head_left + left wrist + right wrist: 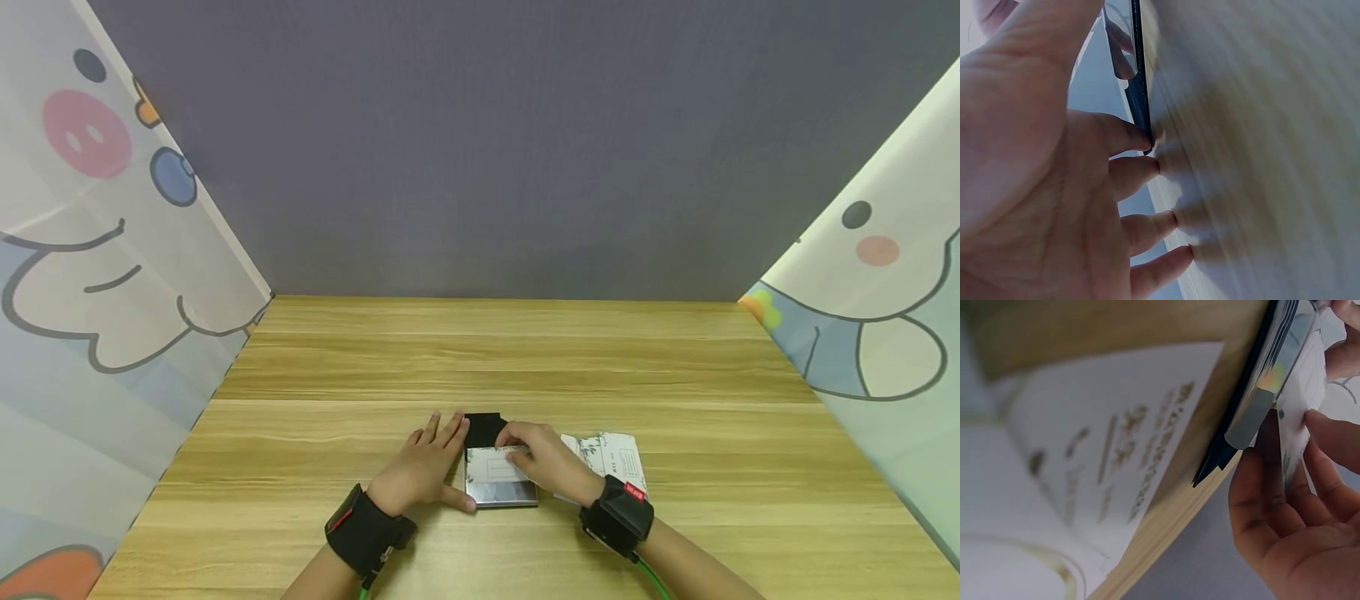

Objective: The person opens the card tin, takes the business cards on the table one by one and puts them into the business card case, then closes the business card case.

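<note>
A flat black case with a shiny silver front point(501, 495) lies on the table, its black flap point(482, 428) spread toward the far side. Partly over the silver front is a white card with a leaf print point(489, 463). My right hand point(549, 460) pinches this card between thumb and fingers, and in the right wrist view the card point(1302, 400) stands at the mouth of the case. Along the left side of the case lies my left hand point(422, 468), fingers straight and spread; its index fingertip and thumb touch the case's edge point(1140, 103).
Several white leaf-printed cards point(621, 457) lie on the wooden table point(337, 367) to the right, partly under my right wrist. A grey panel point(480, 167) rises behind the table, and cartoon-printed sheets point(52, 292) line both sides.
</note>
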Tool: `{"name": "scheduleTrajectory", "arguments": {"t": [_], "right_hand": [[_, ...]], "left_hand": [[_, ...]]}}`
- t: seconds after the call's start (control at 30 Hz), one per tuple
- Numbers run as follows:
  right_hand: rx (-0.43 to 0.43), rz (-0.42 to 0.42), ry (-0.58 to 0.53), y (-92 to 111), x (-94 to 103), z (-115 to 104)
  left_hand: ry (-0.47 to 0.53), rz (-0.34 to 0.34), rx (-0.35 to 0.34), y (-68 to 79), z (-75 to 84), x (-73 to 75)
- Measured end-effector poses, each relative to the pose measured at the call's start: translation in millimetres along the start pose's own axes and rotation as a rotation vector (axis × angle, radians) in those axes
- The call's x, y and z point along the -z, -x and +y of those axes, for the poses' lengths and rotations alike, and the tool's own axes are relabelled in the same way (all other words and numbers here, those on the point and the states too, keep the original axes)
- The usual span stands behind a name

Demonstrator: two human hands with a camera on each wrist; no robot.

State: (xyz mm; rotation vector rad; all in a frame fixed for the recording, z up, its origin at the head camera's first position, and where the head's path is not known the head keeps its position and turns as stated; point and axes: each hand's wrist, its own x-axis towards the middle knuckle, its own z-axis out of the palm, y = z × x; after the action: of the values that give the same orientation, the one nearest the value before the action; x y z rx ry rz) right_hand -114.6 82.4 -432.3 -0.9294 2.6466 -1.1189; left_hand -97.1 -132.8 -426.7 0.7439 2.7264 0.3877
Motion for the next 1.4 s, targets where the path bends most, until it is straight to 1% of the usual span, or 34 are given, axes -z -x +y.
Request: {"name": "scheduleTrajectory", "arguments": {"t": [0.17,0.47,0.67,1.03,1.4], "right_hand": [[-0.001,-0.036,0.037,1.0,0.3,0.4],[0.041,-0.101,0.12,4.0,-1.3,0.9],[0.027,-0.131,0.144,5.3,0.0,-0.8],[0.051,-0.151,0.199,5.2,0.4,-0.7],[0.041,-0.135,0.159,7.6,2.4,-0.9]], "left_hand": [[0.001,0.003,-0.005,0.1,-0.4,-0.1],[-0.003,0.002,-0.007,0.8,-0.8,-0.3],[-0.007,0.001,-0.001,0.6,-0.8,-0.4],[-0.005,0.008,-0.005,-0.2,0.2,0.2],[-0.003,0.012,-0.005,0.0,0.1,0.5]]}}
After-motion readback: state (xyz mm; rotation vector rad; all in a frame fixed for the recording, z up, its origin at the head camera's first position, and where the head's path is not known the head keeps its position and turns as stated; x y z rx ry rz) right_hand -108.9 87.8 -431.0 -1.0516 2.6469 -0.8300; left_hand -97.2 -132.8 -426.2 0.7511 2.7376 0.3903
